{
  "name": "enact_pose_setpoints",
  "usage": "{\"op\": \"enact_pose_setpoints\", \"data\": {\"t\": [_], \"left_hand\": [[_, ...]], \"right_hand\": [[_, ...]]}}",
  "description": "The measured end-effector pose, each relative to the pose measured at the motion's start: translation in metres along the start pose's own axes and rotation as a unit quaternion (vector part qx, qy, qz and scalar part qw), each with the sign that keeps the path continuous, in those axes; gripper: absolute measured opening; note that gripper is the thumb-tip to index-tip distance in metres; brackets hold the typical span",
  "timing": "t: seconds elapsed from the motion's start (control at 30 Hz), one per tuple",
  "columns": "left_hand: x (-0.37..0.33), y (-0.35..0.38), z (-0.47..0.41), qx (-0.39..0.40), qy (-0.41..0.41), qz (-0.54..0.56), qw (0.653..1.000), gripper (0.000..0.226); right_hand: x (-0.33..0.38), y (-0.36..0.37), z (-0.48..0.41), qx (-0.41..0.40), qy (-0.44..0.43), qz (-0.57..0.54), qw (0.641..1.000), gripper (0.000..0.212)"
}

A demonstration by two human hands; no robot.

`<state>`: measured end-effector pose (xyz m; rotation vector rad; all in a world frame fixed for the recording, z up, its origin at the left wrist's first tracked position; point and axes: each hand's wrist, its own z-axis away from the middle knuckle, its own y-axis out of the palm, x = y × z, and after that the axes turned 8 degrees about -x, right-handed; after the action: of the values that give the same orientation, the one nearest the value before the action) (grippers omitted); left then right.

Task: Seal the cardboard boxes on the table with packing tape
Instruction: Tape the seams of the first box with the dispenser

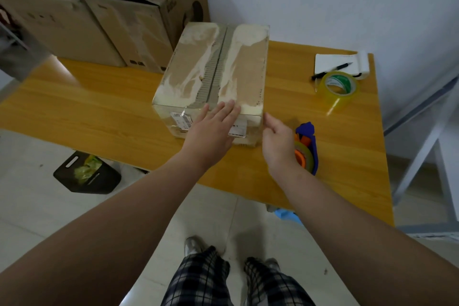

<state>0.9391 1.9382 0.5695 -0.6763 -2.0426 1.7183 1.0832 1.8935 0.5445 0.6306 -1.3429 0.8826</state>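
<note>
Left hand (211,129) lay flat, fingers straight, on the box (223,62) top's near edge; right hand (278,138) was loosely curled, holding nothing, by its corner.

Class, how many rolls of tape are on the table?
2. A loose roll sits by the notepad, far right; a second roll sits in the blue dispenser beside the right hand. More could be hidden behind the boxes.

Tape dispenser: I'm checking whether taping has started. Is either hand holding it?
No, the tape dispenser lies on the table beside the right hand, while the left hand rests flat on the box.
</note>
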Motion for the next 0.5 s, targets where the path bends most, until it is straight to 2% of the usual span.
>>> {"op": "enact_pose_setpoints", "data": {"t": [0.1, 0.27, 0.37, 0.5], "left_hand": [[0.000, 0.001, -0.001, 0.001, -0.001, 0.001, 1.000, 0.068], [0.004, -0.001, -0.002, 0.013, 0.009, 0.002, 1.000, 0.069], [0.007, -0.002, -0.002, 0.021, 0.016, 0.004, 1.000, 0.069], [0.008, -0.002, -0.004, 0.023, 0.020, 0.013, 0.999, 0.069]], "right_hand": [[-0.008, -0.001, 0.009, 0.116, -0.009, -0.046, 0.992, 0.059], [-0.021, -0.005, 0.009, 0.181, 0.044, 0.036, 0.982, 0.069], [-0.016, -0.014, 0.005, 0.170, 0.010, 0.168, 0.971, 0.069], [0.003, -0.026, -0.019, 0.087, -0.137, 0.366, 0.916, 0.034]]}}
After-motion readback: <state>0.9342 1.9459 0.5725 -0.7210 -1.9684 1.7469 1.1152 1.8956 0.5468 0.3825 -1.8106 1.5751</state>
